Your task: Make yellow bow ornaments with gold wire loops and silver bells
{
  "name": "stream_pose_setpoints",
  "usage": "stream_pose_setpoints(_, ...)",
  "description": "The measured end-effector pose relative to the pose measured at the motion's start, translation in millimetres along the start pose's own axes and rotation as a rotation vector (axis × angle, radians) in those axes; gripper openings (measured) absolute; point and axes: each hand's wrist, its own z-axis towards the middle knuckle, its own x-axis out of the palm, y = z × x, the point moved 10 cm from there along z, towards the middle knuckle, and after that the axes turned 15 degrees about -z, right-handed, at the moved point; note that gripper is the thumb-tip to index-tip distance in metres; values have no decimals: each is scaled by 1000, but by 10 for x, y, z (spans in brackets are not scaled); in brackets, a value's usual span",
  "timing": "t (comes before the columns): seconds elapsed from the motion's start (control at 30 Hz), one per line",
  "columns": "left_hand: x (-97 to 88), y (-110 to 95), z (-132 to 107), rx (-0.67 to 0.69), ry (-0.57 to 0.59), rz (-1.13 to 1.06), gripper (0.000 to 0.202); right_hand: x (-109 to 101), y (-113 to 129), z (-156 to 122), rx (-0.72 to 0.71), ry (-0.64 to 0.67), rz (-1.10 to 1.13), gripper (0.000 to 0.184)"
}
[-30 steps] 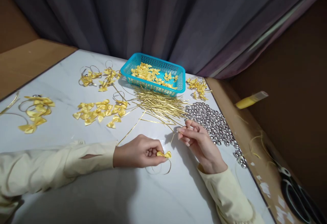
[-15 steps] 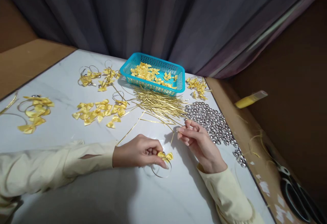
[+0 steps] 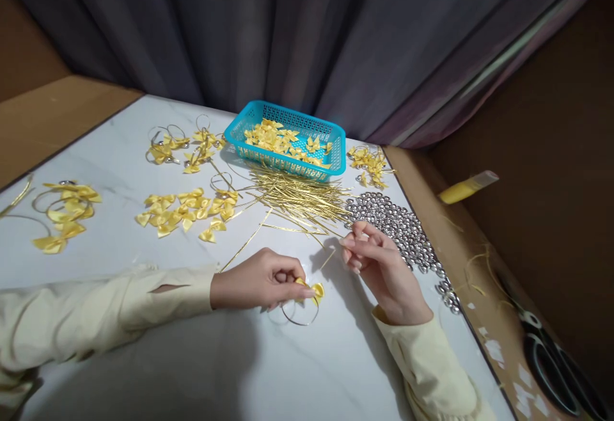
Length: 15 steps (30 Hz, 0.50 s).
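Note:
My left hand (image 3: 268,278) is closed in a pinch on a yellow ribbon bow (image 3: 317,291). From the bow a thin wire loop (image 3: 301,324) hangs below my thumb, just over the table. The bow's left part is covered by my fingers. To the right, my right hand (image 3: 381,267) has thumb and fingertips pressed together, with a short gold tie (image 3: 328,258) slanting down-left from them. Beyond both hands lies a pile of gold ties (image 3: 297,197). Silver oval beads (image 3: 393,222) are heaped beside my right hand.
A turquoise basket (image 3: 288,164) holding yellow bows stands at the back. Loose bows (image 3: 185,206) lie left of the ties, with bows on loops (image 3: 71,210) farther left. Black scissors (image 3: 551,363) and paper scraps (image 3: 495,350) are beyond the table's right edge.
My right hand has moved slightly right, away from the left, with the gold tie. My left thumb and fingers have shifted over the bow, covering more of it.

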Motion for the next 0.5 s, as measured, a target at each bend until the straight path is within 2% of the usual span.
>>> stream_pose_setpoints(0.17,24,73,1,-96,46,-26,25,-136,31,31,-79,-113,-128,30)
stream_pose_setpoints(0.23,3,20,11,-48,38,-35,23,-141,57,35,-122,-123,-192,30)
stream_pose_setpoints(0.37,-23,-230,21,182,48,-89,21,-91,129,13,-189,-105,-282,28)
stream_pose_setpoints(0.5,21,-165,37,92,102,-331,22,-57,161,-15,-200,-93,-311,30)
